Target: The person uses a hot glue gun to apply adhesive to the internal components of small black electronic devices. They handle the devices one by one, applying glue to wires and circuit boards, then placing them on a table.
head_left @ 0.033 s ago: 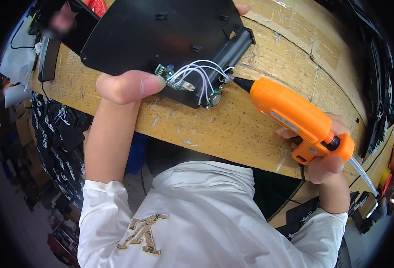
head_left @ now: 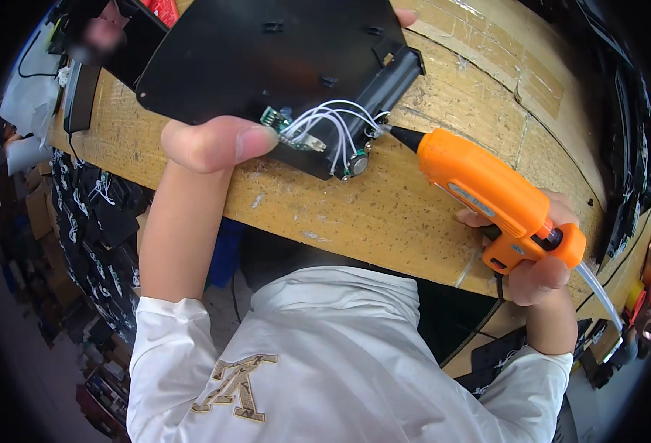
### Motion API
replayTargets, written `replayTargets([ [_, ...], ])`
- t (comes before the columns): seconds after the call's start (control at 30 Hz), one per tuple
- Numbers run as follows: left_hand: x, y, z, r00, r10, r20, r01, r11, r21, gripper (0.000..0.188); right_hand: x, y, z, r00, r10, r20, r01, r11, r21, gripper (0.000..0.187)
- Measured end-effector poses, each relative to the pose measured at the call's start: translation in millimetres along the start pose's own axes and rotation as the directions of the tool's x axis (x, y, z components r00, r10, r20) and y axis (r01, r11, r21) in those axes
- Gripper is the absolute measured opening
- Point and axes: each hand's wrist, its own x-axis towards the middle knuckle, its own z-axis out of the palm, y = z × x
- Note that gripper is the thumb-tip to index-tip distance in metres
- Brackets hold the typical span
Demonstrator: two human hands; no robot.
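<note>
My left hand grips a black plastic panel, thumb on its near edge and a fingertip showing past its far right edge. Beside the thumb a small green circuit board sits on the panel. White wires arch from it to the panel's right corner, where a round metal part is fixed. My right hand is closed round an orange glue gun with a clear glue stick in its back. The gun's black nozzle meets the wire ends at that corner.
The panel is held above a worn, cardboard-covered table. A dark device stands at the table's left edge, below another black part. Several black panels with wires are piled lower left. Dark parts line the right side.
The panel, my left thumb and the glue gun have shifted very slightly right. Both grips are the same.
</note>
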Motion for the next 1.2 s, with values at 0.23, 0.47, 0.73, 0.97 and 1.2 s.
replayTargets([
  [0.23,45.9,4.1,82.5,0.854,-0.209,-0.477,0.225,0.974,-0.024,0.089,3.5,-9.3,9.9,0.994,0.088,-0.067,-0.084,0.994,0.064,0.097],
  [0.47,37.1,2.7,85.5,0.845,-0.177,-0.505,0.206,0.979,0.002,0.09,4.0,-14.4,13.0,0.985,0.13,-0.113,-0.117,0.986,0.115,0.086],
  [0.73,41.0,-7.5,77.3,0.893,-0.084,-0.441,0.117,0.992,0.047,0.09,1.0,-10.7,14.0,0.988,0.1,-0.116,-0.084,0.987,0.137,0.08],
  [0.97,34.9,-6.1,79.1,0.891,-0.08,-0.447,0.131,0.988,0.083,0.091,0.5,-6.7,11.3,0.993,0.056,-0.1,-0.043,0.991,0.125,0.079],
  [1.2,31.8,-4.1,80.5,0.904,-0.054,-0.424,0.112,0.987,0.113,0.092,2.0,-8.8,11.9,0.993,0.039,-0.114,-0.026,0.993,0.114,0.077],
])
